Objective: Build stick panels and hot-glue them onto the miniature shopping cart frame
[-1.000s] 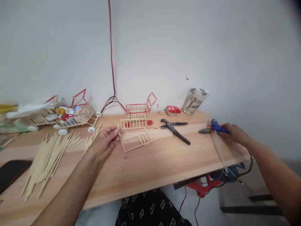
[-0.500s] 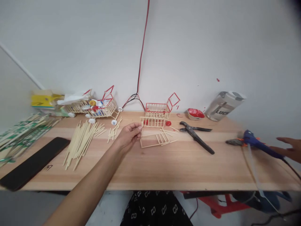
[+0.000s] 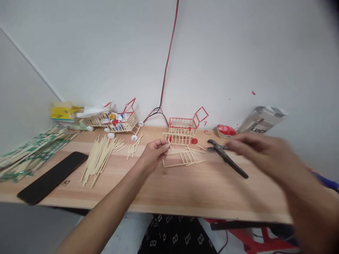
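On the head view: holds a short stick [image 3: 170, 144] in the left hand [image 3: 154, 152], clamped firmly between thumb and fingertips. Lies right at the tips, on the side turned away from the left wrist, and shows a bit above and below the pinch. Runs near upright along its length in the picture, leaning only slightly, so crosses the long rails of the flat stick frame [image 3: 178, 164] rather than following them. Clearly belongs to the left hand for nearness; sits well apart from the right hand [image 3: 262, 155], off toward the left from those fingers. Hangs above the table [image 3: 206, 190] on that right side, smeared by blur, nearest in the picture to the black pliers [image 3: 229, 160]; impossible to make out whether fingers there meet, part or grip anything. Back to the stick: overlaps the near edge of the slatted panel [image 3: 177, 138] in this line of sight, with no way to judge contact. Has the frame just beside, toward the right and closer to the body, lying flat. Beyond the panel, stands a red-rimmed cart [image 3: 182, 122] by the wall; over to the left, spreads a pile of loose sticks [image 3: 99, 158].
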Tool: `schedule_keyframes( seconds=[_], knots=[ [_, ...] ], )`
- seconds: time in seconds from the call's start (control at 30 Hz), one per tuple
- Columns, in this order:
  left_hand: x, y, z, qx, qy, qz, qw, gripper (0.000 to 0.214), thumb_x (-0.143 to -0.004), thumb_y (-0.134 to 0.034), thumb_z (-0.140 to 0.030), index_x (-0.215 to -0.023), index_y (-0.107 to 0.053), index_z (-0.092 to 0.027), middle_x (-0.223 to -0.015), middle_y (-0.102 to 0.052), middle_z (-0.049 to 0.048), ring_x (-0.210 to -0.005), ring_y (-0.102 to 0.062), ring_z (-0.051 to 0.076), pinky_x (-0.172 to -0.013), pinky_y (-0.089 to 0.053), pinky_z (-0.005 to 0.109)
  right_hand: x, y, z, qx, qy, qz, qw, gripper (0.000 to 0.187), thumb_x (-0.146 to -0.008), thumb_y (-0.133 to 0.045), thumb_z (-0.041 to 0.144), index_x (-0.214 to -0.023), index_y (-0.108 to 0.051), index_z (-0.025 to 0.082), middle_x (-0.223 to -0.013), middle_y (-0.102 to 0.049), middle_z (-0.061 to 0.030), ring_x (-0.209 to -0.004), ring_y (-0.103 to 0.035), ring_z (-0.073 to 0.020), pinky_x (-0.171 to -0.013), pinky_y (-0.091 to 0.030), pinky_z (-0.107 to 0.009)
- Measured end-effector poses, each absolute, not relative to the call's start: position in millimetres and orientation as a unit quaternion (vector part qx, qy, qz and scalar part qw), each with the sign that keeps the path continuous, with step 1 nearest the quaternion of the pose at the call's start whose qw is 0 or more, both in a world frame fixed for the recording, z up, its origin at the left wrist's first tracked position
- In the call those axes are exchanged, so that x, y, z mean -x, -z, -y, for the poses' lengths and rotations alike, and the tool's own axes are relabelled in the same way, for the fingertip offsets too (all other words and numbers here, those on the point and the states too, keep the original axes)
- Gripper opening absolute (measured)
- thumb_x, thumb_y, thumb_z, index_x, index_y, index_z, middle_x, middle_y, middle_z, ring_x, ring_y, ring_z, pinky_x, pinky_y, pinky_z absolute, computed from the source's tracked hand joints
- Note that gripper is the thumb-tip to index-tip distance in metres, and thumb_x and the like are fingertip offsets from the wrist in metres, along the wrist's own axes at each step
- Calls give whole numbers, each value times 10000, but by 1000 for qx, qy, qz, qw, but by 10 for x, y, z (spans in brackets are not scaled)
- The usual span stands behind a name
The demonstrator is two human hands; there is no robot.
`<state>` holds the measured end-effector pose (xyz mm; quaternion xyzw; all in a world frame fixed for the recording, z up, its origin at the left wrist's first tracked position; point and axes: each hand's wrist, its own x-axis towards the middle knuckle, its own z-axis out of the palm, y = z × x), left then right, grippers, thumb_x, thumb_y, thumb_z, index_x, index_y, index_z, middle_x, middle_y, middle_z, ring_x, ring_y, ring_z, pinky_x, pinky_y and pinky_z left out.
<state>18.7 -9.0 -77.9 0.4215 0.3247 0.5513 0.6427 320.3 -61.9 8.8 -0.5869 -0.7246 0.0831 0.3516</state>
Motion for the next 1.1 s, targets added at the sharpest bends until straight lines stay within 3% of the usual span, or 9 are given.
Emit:
schedule_keyframes(
  seconds=[0.13, 0.27, 0.53, 0.67, 0.77, 0.83, 0.9, 1.0, 1.1],
  knots=[
    [-229, 723, 150, -439, -551, -335, 626, 311, -590, -837, -318, -753, -658, -122, -574, -509, -37, -503, -393, 42, -498, -275, 189, -2194, 228, 252, 474, -285, 740, 383, 236, -791, -640, 434, -921, -721, 255, -859, -702, -32, -707, -585, -177, -636, -437, -312],
    [-249, 666, 188, -429, -557, -350, 619, 334, -552, -857, -329, -750, -677, -128, -627, -548, -19, -540, -409, 49, -517, -296, 197, -1978, 472, 118, 433, -400, 711, 384, 242, -754, -674, 402, -904, -705, 214, -809, -681, -22, -699, -558, -159, -652, -413, -293],
    [-416, 616, 195, -415, -574, -356, 610, 340, -532, -863, -326, -736, -675, -129, -689, -593, 4, -580, -446, 60, -542, -335, 201, -2025, 481, 91, 406, -504, 649, 399, 310, -729, -701, 459, -849, -649, 178, -768, -609, 1, -649, -484, -108, -611, -359, -250],
    [-478, 635, 217, -426, -584, -322, 612, 321, -652, -794, -345, -879, -683, -149, -629, -536, -20, -558, -430, 63, -525, -333, 196, -2103, 503, 73, 386, -534, 619, 427, 313, -729, -706, 476, -827, -627, 190, -700, -538, 33, -585, -411, -82, -557, -328, -234],
    [-500, 649, 241, -465, -585, -351, 564, 389, -695, -763, -318, -1042, -665, -173, -871, -631, 37, -591, -476, 60, -535, -372, 194, -2155, 523, 45, 348, -569, 587, 459, 294, -749, -697, 472, -814, -612, 197, -699, -522, 32, -592, -412, -81, -550, -334, -226],
    [-520, 647, 252, -508, -564, -370, 536, 525, -669, -781, -276, -1163, -621, -198, -1102, -626, 78, -589, -494, 52, -522, -383, 198, -2166, 531, 34, 323, -598, 572, 459, 283, -766, -687, 466, -810, -612, 197, -787, -577, -2, -661, -477, -99, -579, -373, -229],
    [-550, 639, 258, -547, -523, -369, 540, 673, -642, -794, -233, -1269, -548, -228, -1191, -601, 92, -563, -500, 49, -509, -392, 205, -2164, 537, 35, 304, -631, 555, 449, 279, -772, -683, 464, -826, -617, 198, -909, -624, -45, -780, -550, -134, -633, -418, -243],
    [-592, 627, 273, -581, -463, -376, 554, 610, -650, -769, -190, -1228, -573, -193, -972, -671, 71, -538, -523, 76, -507, -407, 217, -2173, 533, 52, 277, -674, 529, 436, 270, -780, -682, 448, -888, -624, 208, -983, -638, -68, -876, -591, -165, -694, -450, -264],
    [-563, 598, 327, -606, -429, -402, 536, 208, -724, -701, -224, -912, -694, -137, -623, -620, 23, -508, -515, 101, -496, -384, 216, -2240, 504, 69, 258, -692, 506, 446, 241, -786, -689, 419, -897, -606, 221, -896, -610, -29, -792, -573, -131, -673, -449, -247]
  ],
)
